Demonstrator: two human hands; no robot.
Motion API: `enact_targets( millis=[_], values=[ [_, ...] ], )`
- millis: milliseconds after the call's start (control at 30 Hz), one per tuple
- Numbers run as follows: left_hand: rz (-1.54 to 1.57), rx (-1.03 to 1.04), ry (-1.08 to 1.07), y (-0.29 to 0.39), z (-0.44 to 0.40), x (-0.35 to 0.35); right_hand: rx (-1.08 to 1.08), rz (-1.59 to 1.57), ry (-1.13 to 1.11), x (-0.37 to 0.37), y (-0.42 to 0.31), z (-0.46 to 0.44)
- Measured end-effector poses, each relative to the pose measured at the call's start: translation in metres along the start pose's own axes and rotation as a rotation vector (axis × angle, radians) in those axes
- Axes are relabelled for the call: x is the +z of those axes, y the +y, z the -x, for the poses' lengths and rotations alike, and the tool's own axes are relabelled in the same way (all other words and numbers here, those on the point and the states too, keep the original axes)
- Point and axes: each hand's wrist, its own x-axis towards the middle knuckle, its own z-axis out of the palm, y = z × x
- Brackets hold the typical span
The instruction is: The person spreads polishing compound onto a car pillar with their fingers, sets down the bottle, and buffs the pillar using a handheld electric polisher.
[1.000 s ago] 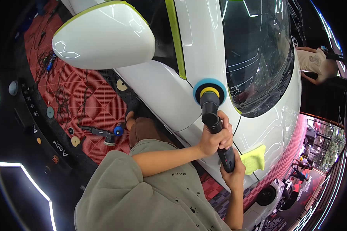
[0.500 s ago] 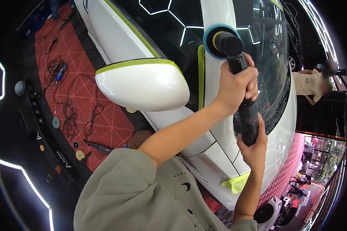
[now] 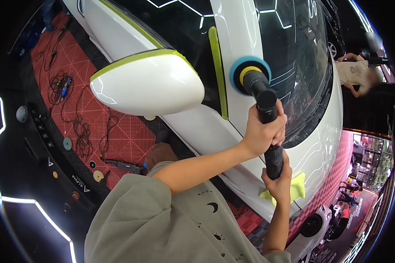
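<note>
A black polisher (image 3: pixel 266 105) with a yellow backing plate and a blue round pad (image 3: pixel 267 68) is held in both hands. My left hand (image 3: pixel 266 127) wraps round its neck close behind the head. Lower down, my right hand (image 3: pixel 280 179) grips the rear end of the body. The pad lies at the white pillar (image 3: pixel 231 48) between side window and windshield of a white car; whether it presses on the paint is hidden. Green masking tape (image 3: pixel 218 72) runs along the window edge beside it. A yellow-green cloth (image 3: pixel 297 186) rests on the bodywork beyond my right hand.
The white side mirror (image 3: pixel 149 83), edged with green tape, juts out left of the pillar. Cables (image 3: pixel 81 127), a blue connector (image 3: pixel 66 87), another black tool (image 3: pixel 123 165) and round pads (image 3: pixel 98 175) lie on the red floor. A person (image 3: pixel 355 74) stands beyond the car.
Both hands have brought the polisher down along the pillar, nearer the mirror's level and the hood end. The head view has also shifted, moving the car in the picture.
</note>
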Motion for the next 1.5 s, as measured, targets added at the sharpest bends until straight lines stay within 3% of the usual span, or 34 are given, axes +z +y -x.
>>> enact_targets(
  millis=[167, 600, 933, 1267, 1500],
  values=[
    [0.008, -0.04, -0.038, -0.063, 0.056, -0.03, 0.089, 0.008, -0.053, 0.011, 0.05, 0.063],
    [0.107, -0.222, 0.164, -0.186, 0.136, -0.03, 0.261, 0.015, -0.107, -0.016, 0.133, 0.176],
    [-0.033, -0.428, 0.077, -0.251, 0.154, -0.012, 0.426, -0.078, -0.092, -0.042, 0.166, 0.234],
    [-0.076, -0.325, 0.148, -0.169, 0.098, -0.006, 0.416, -0.215, -0.104, -0.017, 0.12, 0.164],
    [-0.069, -0.143, 0.137, -0.098, 0.062, -0.005, 0.182, -0.144, -0.101, -0.006, 0.071, 0.092]
  ],
)
